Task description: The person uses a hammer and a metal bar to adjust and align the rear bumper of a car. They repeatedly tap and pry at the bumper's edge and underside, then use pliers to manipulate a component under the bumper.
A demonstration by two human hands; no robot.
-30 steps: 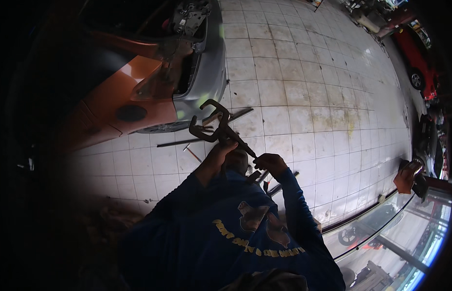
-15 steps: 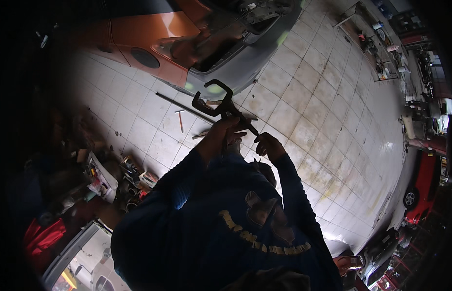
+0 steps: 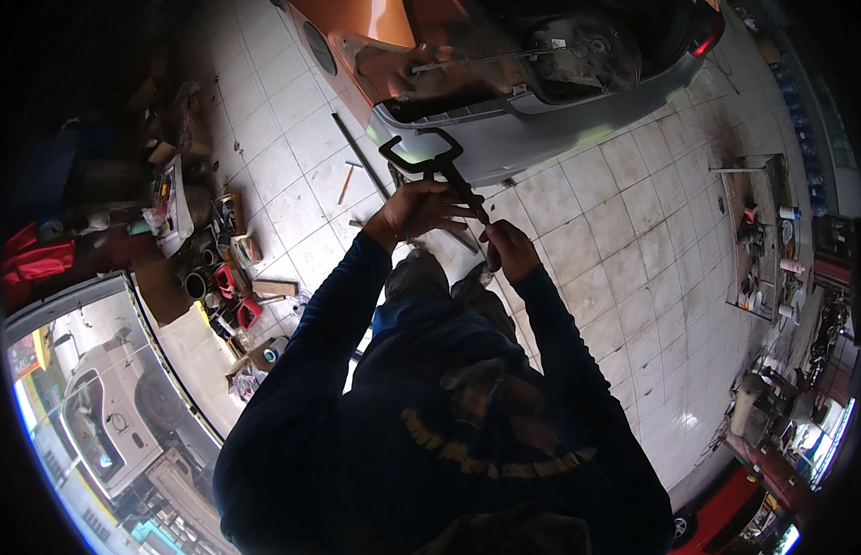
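Note:
Both hands hold a dark locking C-clamp (image 3: 465, 189) out in front of my body. Its two curved jaws stand apart and point away from me. My left hand (image 3: 414, 213) grips it just below the jaws, thumb side against the tool, with some fingers stretched past it. Closed around the lower handle end is my right hand (image 3: 511, 250). Beyond the jaws is the grey rear bumper (image 3: 541, 139) of an orange car (image 3: 370, 23); in this view the jaws overlap its corner, and I cannot tell any contact.
On the tiled floor (image 3: 625, 268) lie a hammer (image 3: 346, 183) and a long dark bar (image 3: 359, 154). Boxes, cans and red tools (image 3: 249, 313) crowd the left side. A tool rack (image 3: 759, 236) stands at right, and a red car (image 3: 722, 513) is at lower right.
My view has turned, so the car's rear now spreads further right and the doorway shows at lower left. The clamp stays in both hands, and its jaws look turned slightly.

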